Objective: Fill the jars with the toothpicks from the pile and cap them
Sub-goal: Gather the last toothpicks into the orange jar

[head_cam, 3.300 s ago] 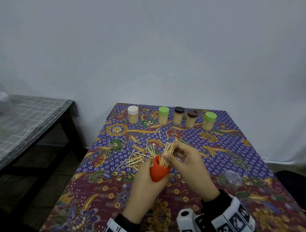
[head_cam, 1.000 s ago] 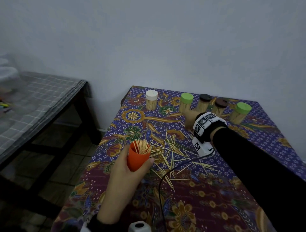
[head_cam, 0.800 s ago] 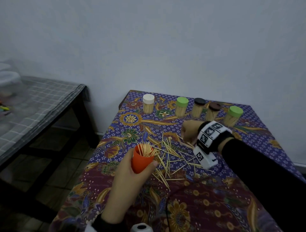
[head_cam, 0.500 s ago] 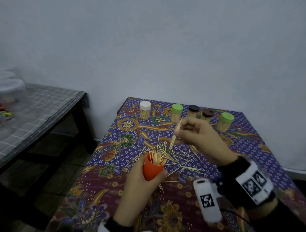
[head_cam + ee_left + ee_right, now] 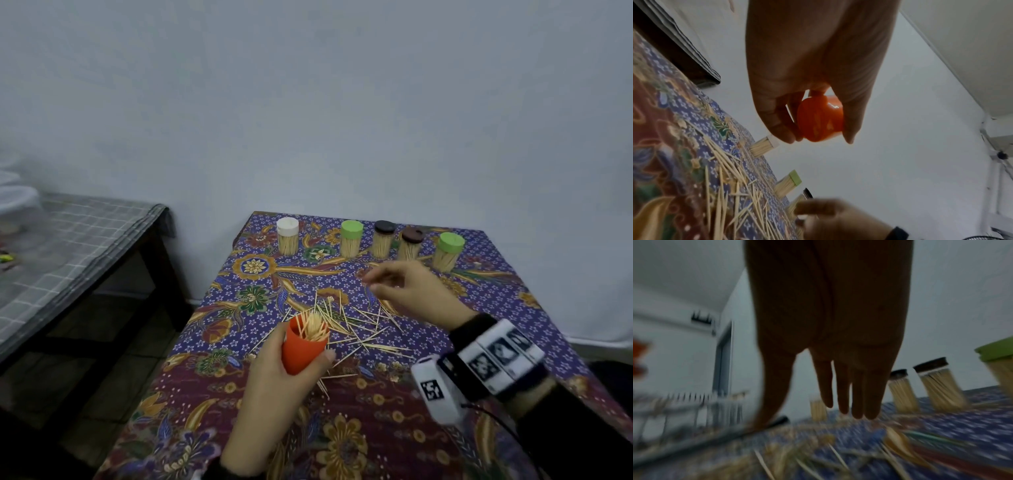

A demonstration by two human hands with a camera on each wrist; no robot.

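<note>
Here the left hand (image 5: pixel 274 373) grips the orange plastic cap-shaped jar (image 5: pixel 303 346) mouth-up, presumably to receive loose wooden toothpicks (image 5: pixel 363 325) from the patterned bench (image 5: pixel 376 428). The right hand (image 5: pixel 411 291) hovers above them, fingers extended, apparently empty. Only the left wrist view shows the jar's closed base.

We saw an orange jar (image 5: pixel 302 346) bristling with toothpicks, tilted, just beside the scattered pile (image 5: pixel 356 325).
</note>
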